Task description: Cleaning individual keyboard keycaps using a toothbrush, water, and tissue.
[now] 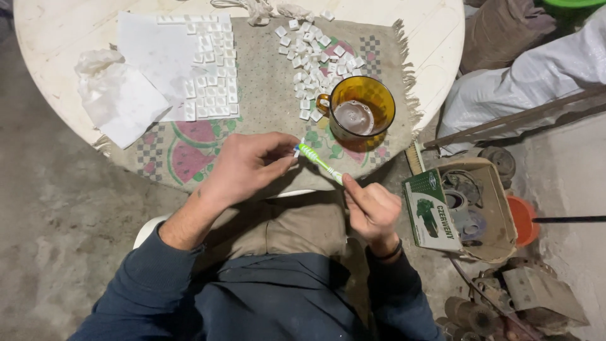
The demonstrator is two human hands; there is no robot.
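My right hand (374, 208) holds a green and white toothbrush (319, 161) by its handle, bristle end pointing up-left. The brush head meets the fingertips of my left hand (249, 165), which pinch a small white piece that is mostly hidden. Both hands hover over the near edge of a round white table (57, 31). An amber glass mug (360, 110) with a little liquid stands just beyond the brush. A loose heap of small white square keys (315, 60) lies behind the mug. More white keys (214, 79) are laid in rows on a white paper sheet.
A fringed mat with a watermelon print (189, 148) covers the table. Crumpled white tissue (104, 82) lies at the left. On the floor to the right stand an open cardboard box (470, 208) of discs, an orange pot (524, 221), metal parts and white sacks (536, 76).
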